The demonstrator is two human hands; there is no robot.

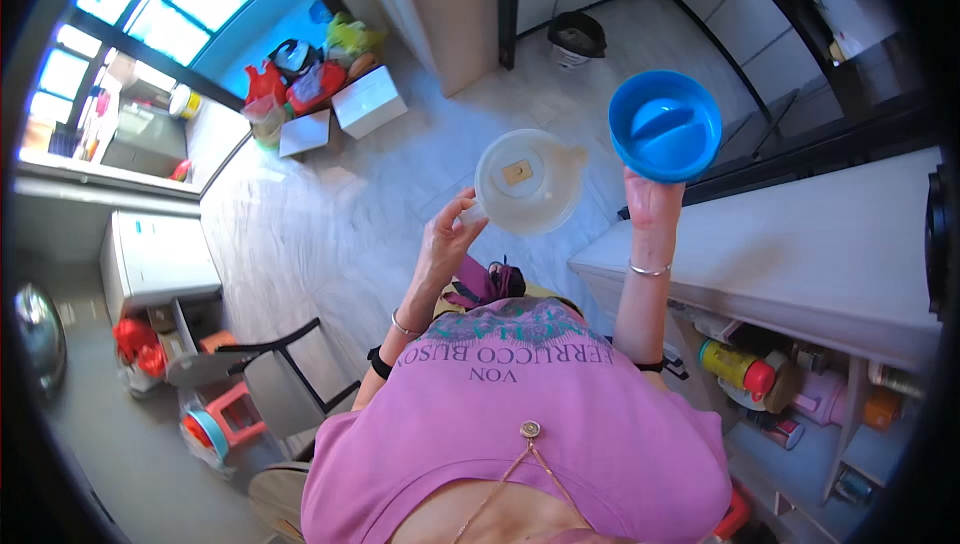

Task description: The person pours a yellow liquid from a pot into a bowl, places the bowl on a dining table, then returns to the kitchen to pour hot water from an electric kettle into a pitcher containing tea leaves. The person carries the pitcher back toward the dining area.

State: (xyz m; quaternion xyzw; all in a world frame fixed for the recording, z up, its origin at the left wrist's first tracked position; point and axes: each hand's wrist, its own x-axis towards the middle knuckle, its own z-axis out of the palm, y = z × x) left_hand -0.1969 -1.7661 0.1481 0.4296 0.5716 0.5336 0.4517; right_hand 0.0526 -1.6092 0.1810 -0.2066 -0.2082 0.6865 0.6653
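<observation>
My left hand (448, 240) grips the handle of a translucent white plastic jug (555, 195), held over the floor with its spout pointing right. I look down into its round mouth. A small tan rectangular patch (517, 172) shows at the bottom, but I cannot tell whether it lies inside or shows through. Raised to the right, my right hand (651, 203) supports a round blue plastic lid (667, 158) from below, and most of its fingers are hidden. A ridge crosses the lid's recessed middle. Jug and lid are apart.
A white countertop (810, 244) runs along the right above shelves (795, 461) with bottles. A black-lined bin (576, 38) stands ahead on the pale floor (300, 229). White boxes (369, 101) and plastic bags (330, 79) lie ahead left. A folding chair (289, 379) is at left.
</observation>
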